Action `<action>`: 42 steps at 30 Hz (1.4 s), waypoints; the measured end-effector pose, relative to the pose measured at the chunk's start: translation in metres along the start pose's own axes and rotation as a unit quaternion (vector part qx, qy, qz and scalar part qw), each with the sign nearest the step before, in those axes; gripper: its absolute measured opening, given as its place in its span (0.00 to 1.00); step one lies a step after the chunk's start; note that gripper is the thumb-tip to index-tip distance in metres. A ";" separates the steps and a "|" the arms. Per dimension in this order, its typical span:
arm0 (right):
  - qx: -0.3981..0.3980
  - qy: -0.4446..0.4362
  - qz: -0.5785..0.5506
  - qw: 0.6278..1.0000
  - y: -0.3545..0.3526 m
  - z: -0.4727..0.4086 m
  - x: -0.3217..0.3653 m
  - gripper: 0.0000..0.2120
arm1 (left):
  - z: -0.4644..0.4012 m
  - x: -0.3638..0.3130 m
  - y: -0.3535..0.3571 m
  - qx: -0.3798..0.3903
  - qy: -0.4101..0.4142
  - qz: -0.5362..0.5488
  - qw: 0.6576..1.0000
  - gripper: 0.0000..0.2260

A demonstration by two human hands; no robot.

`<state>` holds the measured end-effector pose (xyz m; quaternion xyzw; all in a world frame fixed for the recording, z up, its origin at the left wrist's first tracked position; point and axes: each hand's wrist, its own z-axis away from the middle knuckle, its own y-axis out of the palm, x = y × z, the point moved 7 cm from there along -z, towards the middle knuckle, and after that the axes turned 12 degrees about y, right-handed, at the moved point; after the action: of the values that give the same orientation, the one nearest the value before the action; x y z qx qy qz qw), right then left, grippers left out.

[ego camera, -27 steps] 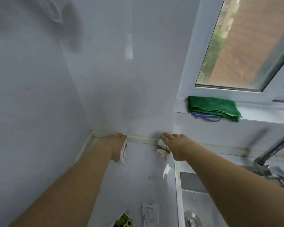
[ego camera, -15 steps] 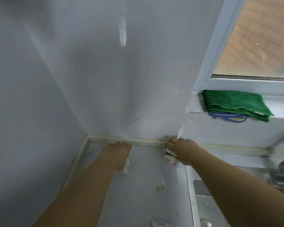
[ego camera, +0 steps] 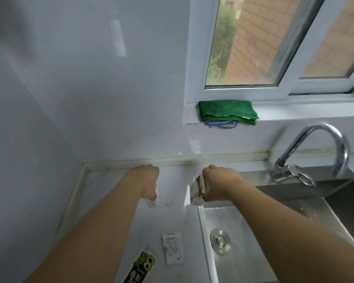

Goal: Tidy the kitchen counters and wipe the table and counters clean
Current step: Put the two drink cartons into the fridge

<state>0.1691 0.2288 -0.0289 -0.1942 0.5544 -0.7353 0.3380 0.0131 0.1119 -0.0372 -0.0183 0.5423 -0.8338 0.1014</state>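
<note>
1. Your right hand grips a green-white carton at the far tabletop, beside the sink.
2. Left hand curls round a small white pack; contents unclear.
3. Lift both clear, then wipe the crumbs between them.

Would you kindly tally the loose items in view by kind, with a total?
Cartons held in hands: 2 (left carton, right carton)
Packets lying on the counter: 2 (white packet, black packet)
Green cloths on the sill: 1 (green cloth)
Total: 5

left hand hides its packet, black wrapper cut off
</note>
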 end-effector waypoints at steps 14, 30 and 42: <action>0.003 0.245 -0.163 0.956 0.079 0.301 -0.242 0.24 | 0.024 -0.376 -0.013 -0.003 0.233 -0.120 0.965 0.18; 0.011 0.576 -0.306 0.758 0.261 0.782 -0.468 0.19 | 0.166 -0.922 0.091 0.046 0.560 -0.237 0.793 0.20; -0.007 0.773 -0.363 0.521 0.369 1.073 -0.530 0.21 | 0.318 -1.244 0.193 0.074 0.752 -0.318 0.572 0.22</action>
<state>1.3506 -0.1854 0.0010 0.2635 0.4845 -0.6517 -0.5207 1.3040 -0.0150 0.0166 0.4515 0.3191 -0.5633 -0.6139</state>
